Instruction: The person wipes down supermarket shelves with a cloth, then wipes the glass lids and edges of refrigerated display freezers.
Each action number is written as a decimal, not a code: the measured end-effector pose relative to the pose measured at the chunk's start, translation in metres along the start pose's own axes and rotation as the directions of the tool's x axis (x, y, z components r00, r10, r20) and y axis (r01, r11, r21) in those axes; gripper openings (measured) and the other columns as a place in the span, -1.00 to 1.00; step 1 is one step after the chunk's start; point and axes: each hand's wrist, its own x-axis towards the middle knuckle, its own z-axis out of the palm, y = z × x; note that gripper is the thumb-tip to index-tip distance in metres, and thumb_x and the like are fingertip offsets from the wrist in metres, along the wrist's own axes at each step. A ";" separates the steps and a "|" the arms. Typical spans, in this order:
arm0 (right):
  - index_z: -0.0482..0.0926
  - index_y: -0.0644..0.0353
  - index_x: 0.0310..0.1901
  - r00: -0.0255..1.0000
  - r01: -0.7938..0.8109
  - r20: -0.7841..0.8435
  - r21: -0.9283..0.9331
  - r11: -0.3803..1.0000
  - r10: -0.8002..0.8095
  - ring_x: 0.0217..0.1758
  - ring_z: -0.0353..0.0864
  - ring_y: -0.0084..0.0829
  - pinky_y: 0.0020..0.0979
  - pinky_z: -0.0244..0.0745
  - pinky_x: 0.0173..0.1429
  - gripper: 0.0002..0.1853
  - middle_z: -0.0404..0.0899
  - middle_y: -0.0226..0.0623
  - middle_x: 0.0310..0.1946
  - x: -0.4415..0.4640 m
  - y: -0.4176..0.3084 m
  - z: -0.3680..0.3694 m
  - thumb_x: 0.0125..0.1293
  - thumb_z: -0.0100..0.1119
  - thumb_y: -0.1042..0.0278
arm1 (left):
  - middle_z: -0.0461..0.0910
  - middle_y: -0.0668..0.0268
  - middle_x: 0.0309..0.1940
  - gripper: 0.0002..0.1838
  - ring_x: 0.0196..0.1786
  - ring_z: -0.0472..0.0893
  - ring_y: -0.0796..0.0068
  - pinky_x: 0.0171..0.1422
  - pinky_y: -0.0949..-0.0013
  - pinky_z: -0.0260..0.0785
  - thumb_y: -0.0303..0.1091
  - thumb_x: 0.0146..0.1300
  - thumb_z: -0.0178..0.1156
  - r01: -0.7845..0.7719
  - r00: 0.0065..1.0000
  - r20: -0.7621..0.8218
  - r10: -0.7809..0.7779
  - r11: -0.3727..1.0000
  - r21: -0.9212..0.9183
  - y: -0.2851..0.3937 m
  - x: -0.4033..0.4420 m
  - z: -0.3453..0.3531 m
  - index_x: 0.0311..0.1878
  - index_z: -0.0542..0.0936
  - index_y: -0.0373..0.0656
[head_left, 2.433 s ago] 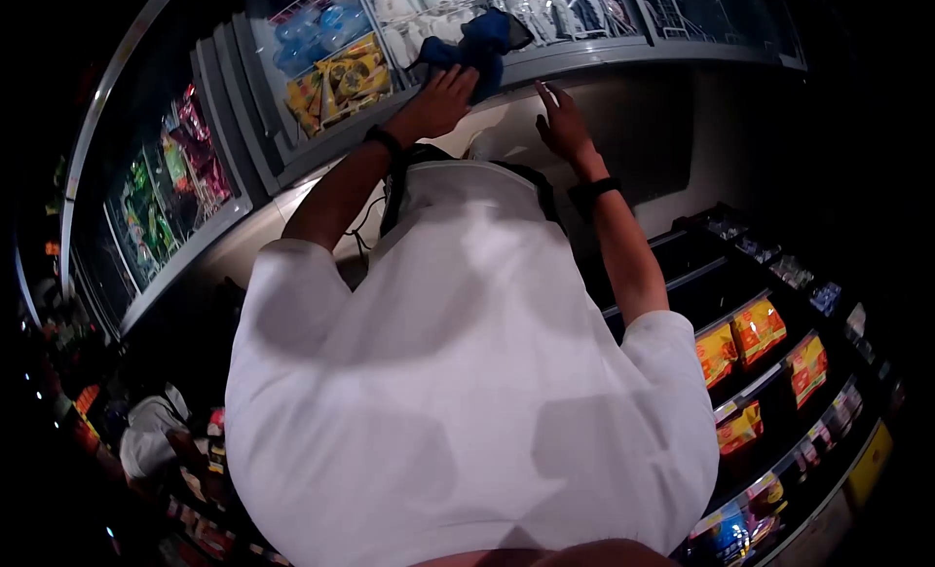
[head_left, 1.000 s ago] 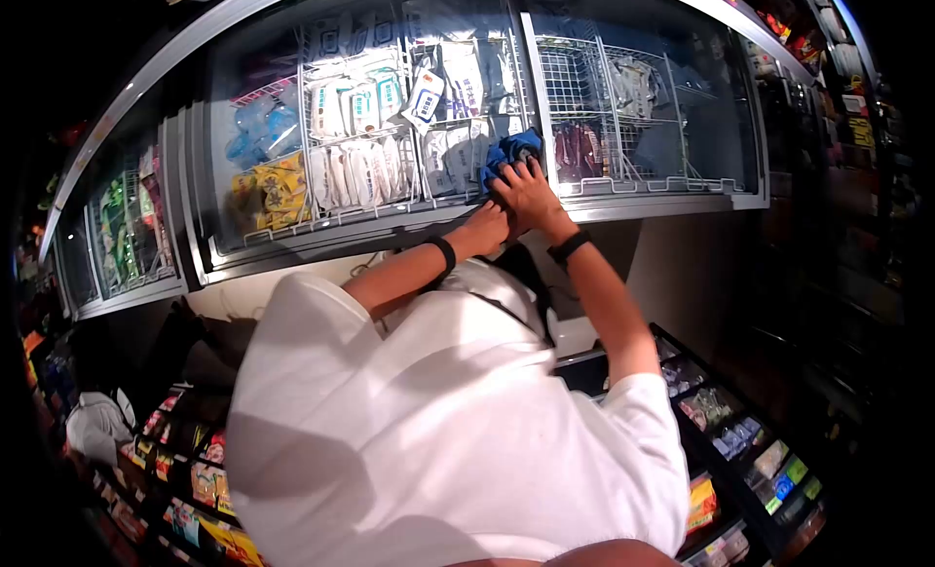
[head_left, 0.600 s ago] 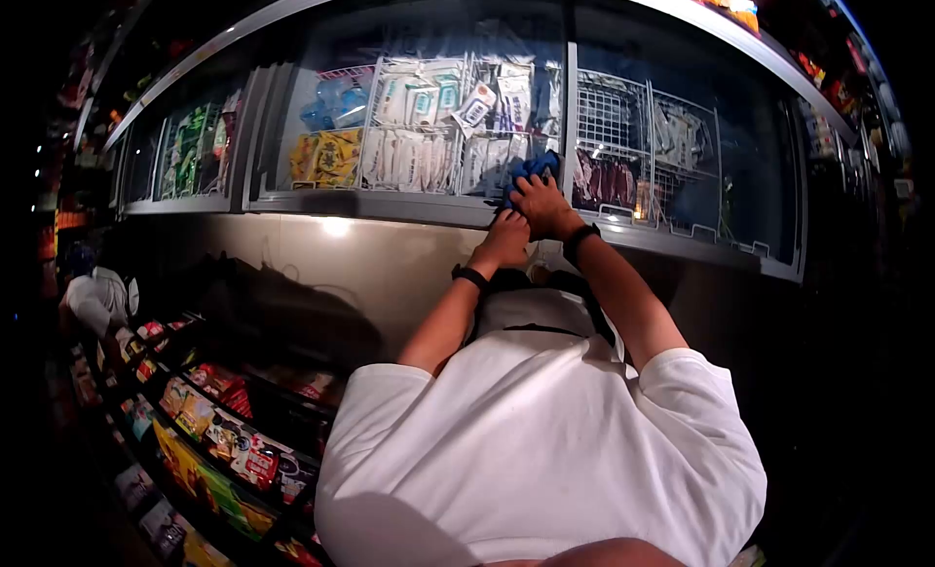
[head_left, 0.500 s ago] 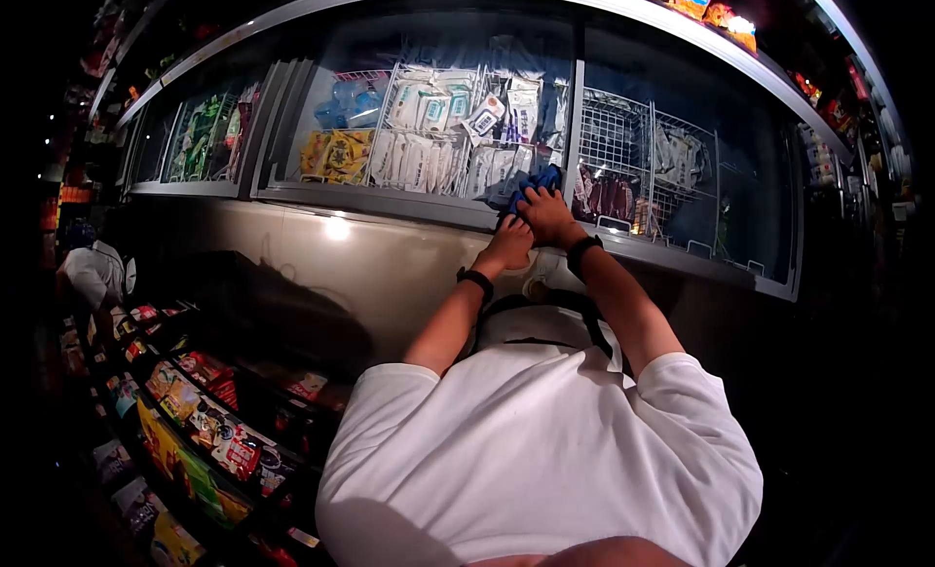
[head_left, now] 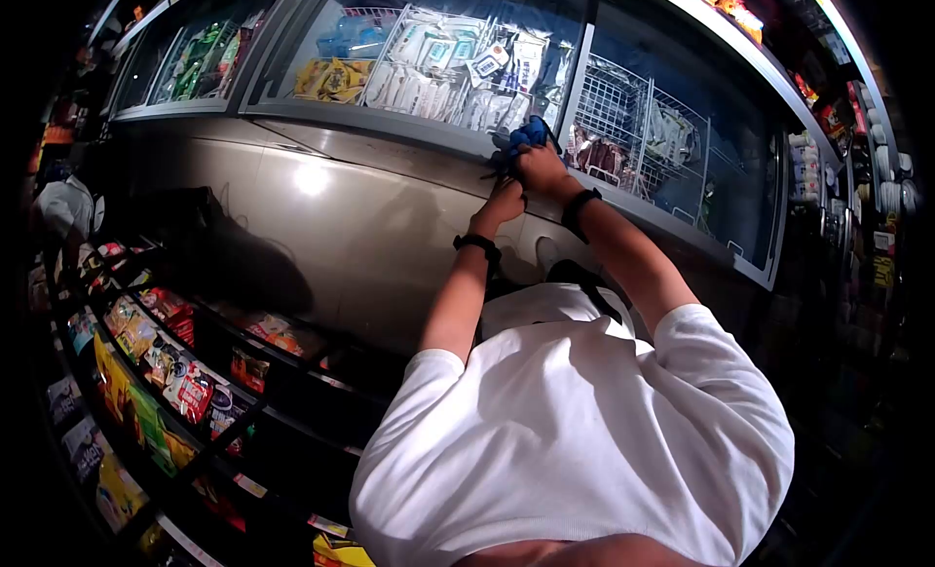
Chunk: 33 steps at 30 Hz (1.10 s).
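Along the front rim of the large glass-topped freezer (head_left: 390, 129), the right hand (head_left: 547, 170) has its fingers curled over a bunched blue cloth (head_left: 527, 135), while the left hand (head_left: 502, 205) is partly closed at its near edge, though whether it grips is hard to tell. The cloth looks light, limp and hard to damage, best held by its thick middle, since its loose ends would flop.
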 end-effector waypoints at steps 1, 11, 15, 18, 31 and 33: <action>0.68 0.04 -0.42 0.999 -0.033 0.043 0.034 0.999 0.031 -0.05 0.64 -0.21 -0.08 0.37 0.08 -0.83 0.61 -0.27 -0.17 0.002 -0.003 -0.009 0.05 0.26 0.16 | 0.49 -0.16 0.10 -0.59 0.24 0.40 -0.14 0.36 0.03 0.22 -0.51 -0.01 0.13 0.007 1.000 -0.007 -0.007 1.000 0.013 -0.011 0.003 0.009 -0.02 0.54 -0.43; 0.71 0.24 -0.37 0.954 -0.147 0.285 0.160 0.976 0.097 -0.20 0.72 0.00 -0.11 0.64 -0.05 -0.70 0.69 0.04 -0.29 -0.071 0.065 -0.026 -0.03 0.33 0.16 | 0.46 0.36 -0.47 -0.90 -0.32 0.44 0.48 -0.22 0.42 0.27 -0.54 -0.16 0.14 0.295 0.923 0.162 -0.350 0.373 -0.880 0.066 0.020 0.079 -0.50 0.45 -0.18; 0.69 0.23 -0.45 0.954 -0.223 0.229 0.117 0.968 0.192 -0.22 0.72 -0.01 -0.10 0.64 -0.09 -0.69 0.68 0.05 -0.35 -0.166 0.120 -0.021 -0.18 0.43 0.17 | 0.47 0.33 -0.43 -0.86 -0.30 0.49 0.49 -0.22 0.39 0.36 -0.44 -0.05 0.23 0.612 0.790 0.432 -0.434 0.545 -0.573 0.138 0.048 0.142 -0.41 0.47 -0.18; 0.70 0.21 -0.48 0.918 -0.275 0.320 0.091 0.957 0.233 -0.29 0.71 -0.02 -0.10 0.64 -0.13 -0.67 0.68 -0.01 -0.41 -0.233 0.174 -0.020 -0.19 0.41 0.11 | 0.52 0.23 -0.48 -0.82 -0.38 0.52 0.39 -0.31 0.23 0.34 -0.35 0.00 0.22 0.479 0.871 0.430 -0.239 0.614 -0.628 0.182 0.070 0.199 -0.38 0.49 -0.23; 0.69 -0.01 -0.43 0.989 -0.146 -0.004 0.021 0.989 0.146 -0.22 0.68 -0.20 -0.09 0.51 -0.19 -0.88 0.61 -0.24 -0.37 -0.389 0.249 0.020 -0.07 0.28 0.28 | 0.67 0.02 -0.21 -0.69 -0.11 0.65 0.03 0.01 0.04 0.47 -0.20 0.08 0.20 -0.197 0.716 0.666 0.210 0.976 -0.097 0.263 0.105 0.274 -0.22 0.64 -0.23; 0.69 0.02 -0.39 0.997 -0.055 -0.050 0.061 0.997 0.058 -0.21 0.66 -0.23 -0.07 0.46 -0.13 -0.87 0.60 -0.26 -0.35 -0.371 0.234 0.019 -0.04 0.27 0.30 | 0.67 0.01 -0.23 -0.69 -0.13 0.65 0.00 -0.02 0.02 0.47 -0.24 0.04 0.20 -0.164 0.754 0.627 0.197 0.980 -0.111 0.242 0.094 0.273 -0.22 0.65 -0.24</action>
